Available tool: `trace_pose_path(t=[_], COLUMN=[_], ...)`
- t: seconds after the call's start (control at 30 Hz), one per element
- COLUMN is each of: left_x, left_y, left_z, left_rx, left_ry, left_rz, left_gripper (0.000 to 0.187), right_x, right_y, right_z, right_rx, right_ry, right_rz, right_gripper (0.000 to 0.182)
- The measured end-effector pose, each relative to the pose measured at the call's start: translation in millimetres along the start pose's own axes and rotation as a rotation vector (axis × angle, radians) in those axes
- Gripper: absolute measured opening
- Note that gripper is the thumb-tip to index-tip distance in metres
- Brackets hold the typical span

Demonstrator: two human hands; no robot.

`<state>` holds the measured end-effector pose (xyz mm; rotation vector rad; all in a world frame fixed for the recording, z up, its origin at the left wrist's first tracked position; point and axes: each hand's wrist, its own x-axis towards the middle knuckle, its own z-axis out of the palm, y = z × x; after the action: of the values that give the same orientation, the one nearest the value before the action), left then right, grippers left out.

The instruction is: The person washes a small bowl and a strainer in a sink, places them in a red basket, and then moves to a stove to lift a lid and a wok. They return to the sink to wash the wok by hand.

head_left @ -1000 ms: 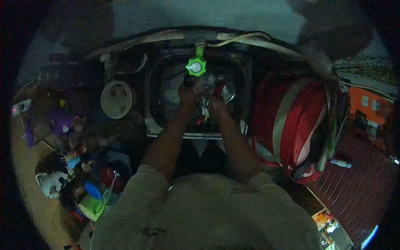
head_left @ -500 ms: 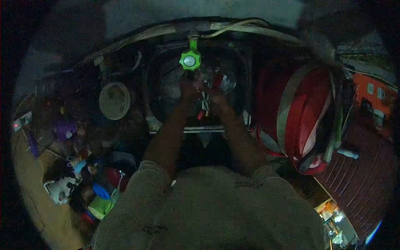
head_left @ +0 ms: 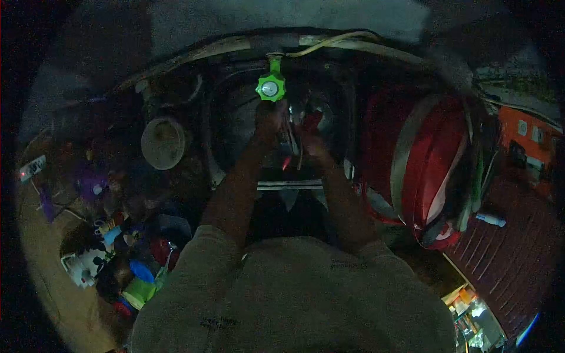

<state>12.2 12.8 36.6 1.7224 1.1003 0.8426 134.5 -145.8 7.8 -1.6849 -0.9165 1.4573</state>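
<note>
"Utensils (head_left: 289,140), I think: slim, dim, one tip red?"

"Yes, mid-sink (head_left: 288,185), pointing at its near edge, below the green tap (head_left: 271,88)."

"Step?"

"Handling them, I'd judge; it calls for steady fingers."

"And the hands?"

"Left hand (head_left: 269,122) and right hand (head_left: 313,140) flank them; too dark to tell whether either is closed."

"Farther out?"

"Round container (head_left: 163,143) left, red bag-like thing (head_left: 421,165) right."

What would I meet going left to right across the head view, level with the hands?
White power strip, purple item, round pale container, left hand, slim utensils between the hands, right hand, large red bag, orange panel.
</note>
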Motion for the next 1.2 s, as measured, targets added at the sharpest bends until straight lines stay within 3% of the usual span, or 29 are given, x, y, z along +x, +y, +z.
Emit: trace_pose_path(t=[0.03, 0.1, 0.13, 0.23, 0.43, 0.47, 0.53, 0.57, 0.63, 0.67, 0.73, 0.77, 0.83, 0.9, 0.97, 1.0, 1.03, 1.1, 1.2], left_x=[-1, 6, 8, 13, 14, 9, 0, -10, -15, -14, -15, -13, -14, -15, -13, -13, -14, -15, -20], left_y=[18, 61, 60, 51, -7, -34, -19, 32, 50, 22, -52, -36, -1, 32, 35, 17, 1, -16, 34], left_z=[-4, -18, -23, -33, -10, 6, 5, -17, -29, -21, -2, -11, -24, -33, -31, -24, -17, -7, -29], left_rx=[-0.154, -0.030, -0.033, -0.245, 0.120, -0.114, -0.348, -0.197, -0.043, 0.289, 0.621, 0.415, -0.090, -0.282, -0.293, 0.014, 0.012, -0.389, -0.264], left_ry=[0.052, 0.006, 0.005, -0.163, -0.072, 0.005, 0.083, -0.049, -0.175, -0.131, -0.082, -0.122, -0.098, -0.081, -0.070, -0.111, -0.110, -0.030, 0.010], left_rz=[0.047, -0.155, -0.155, -0.085, 0.108, 0.050, -0.012, -0.022, -0.033, 0.187, 0.406, 0.227, -0.169, -0.407, -0.558, -0.448, -0.448, -0.342, -0.372], left_gripper=[0.028, 0.027, 0.027, 0.027, 0.031, 0.033, 0.036, 0.038, 0.039, 0.042, 0.045, 0.044, 0.043, 0.041, 0.040, 0.035, 0.035, 0.031, 0.030], right_x=[-2, -12, -11, -15, -12, -12, -12, -12, -12, -12, -6, -6, -4, -17, -15, -14, -10, -6, 5], right_y=[2, -6, -7, -10, -38, -46, -59, -67, -78, -80, -60, -48, -38, -89, -85, -82, -75, -65, -40], right_z=[-2, -17, -16, -20, -13, -9, -2, 0, 4, 5, 7, 5, 4, 8, 7, 7, 7, 7, 7], right_rx=[0.095, -0.833, -0.836, -0.267, 0.037, 0.061, 0.091, 0.096, 0.189, 0.265, 0.667, 0.363, 0.054, 0.605, 0.583, 0.568, 0.529, 0.488, 0.425], right_ry=[0.050, 0.149, 0.150, 0.107, 0.082, 0.067, 0.025, -0.002, -0.057, -0.079, -0.058, 0.019, 0.088, -0.009, 0.003, 0.027, 0.069, 0.141, 0.226], right_rz=[-0.039, -0.400, -0.398, -0.111, 0.049, 0.057, 0.067, 0.064, 0.055, 0.049, 0.143, 0.201, 0.253, 0.315, 0.324, 0.327, 0.337, 0.353, 0.374], right_gripper=[0.049, 0.048, 0.048, 0.047, 0.045, 0.045, 0.044, 0.044, 0.043, 0.043, 0.040, 0.038, 0.037, 0.035, 0.035, 0.035, 0.035, 0.036, 0.036])
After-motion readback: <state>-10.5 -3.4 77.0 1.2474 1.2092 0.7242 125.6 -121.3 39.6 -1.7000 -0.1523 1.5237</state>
